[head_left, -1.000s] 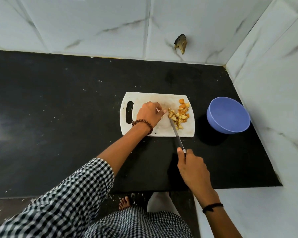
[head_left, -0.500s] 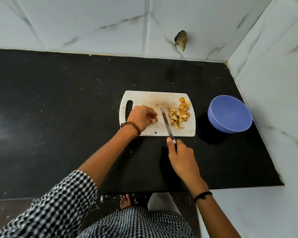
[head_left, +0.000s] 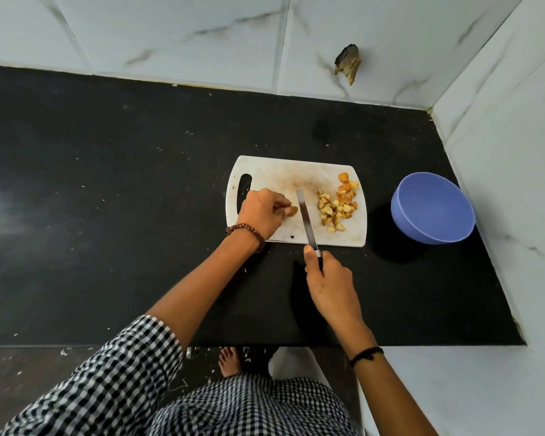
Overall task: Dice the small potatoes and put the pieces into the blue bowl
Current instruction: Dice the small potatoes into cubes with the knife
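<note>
A white cutting board (head_left: 296, 174) lies on the black counter. Diced potato pieces (head_left: 337, 206) are heaped on its right part. My left hand (head_left: 261, 212) rests on the board's left part and pinches a small potato piece (head_left: 292, 211) at its fingertips. My right hand (head_left: 329, 284) grips a knife (head_left: 306, 218) by the handle; the blade lies over the board between the held piece and the heap. The blue bowl (head_left: 433, 209) stands right of the board, and nothing shows inside it.
The black counter (head_left: 107, 199) stretches far to the left. White marble-tiled walls close it at the back and right, with a broken hole (head_left: 348, 62) in the back wall. The bowl stands close to the right wall. A bare foot (head_left: 230, 361) shows below the counter's front edge.
The knife has left the diced heap and shifted left to the board's middle. My left hand has drawn back to the left with a potato piece at its fingertips.
</note>
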`<action>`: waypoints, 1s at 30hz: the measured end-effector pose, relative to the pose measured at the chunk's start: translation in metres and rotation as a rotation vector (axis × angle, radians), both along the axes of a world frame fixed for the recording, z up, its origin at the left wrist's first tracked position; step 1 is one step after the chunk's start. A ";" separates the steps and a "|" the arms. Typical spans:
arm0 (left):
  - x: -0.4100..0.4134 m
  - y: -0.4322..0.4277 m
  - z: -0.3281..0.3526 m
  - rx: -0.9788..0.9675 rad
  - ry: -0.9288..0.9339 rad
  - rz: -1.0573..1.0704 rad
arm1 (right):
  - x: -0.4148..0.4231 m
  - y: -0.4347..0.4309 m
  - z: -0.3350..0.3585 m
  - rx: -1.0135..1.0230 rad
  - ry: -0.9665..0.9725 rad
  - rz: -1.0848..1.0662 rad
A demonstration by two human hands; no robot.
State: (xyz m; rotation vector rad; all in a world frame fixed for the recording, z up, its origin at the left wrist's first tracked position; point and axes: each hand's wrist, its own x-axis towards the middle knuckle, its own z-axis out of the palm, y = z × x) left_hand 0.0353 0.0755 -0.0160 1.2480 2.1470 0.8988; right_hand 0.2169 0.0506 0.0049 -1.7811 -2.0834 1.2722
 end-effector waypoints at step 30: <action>0.000 0.003 -0.004 0.050 0.011 0.002 | -0.008 0.011 0.005 0.152 -0.199 0.150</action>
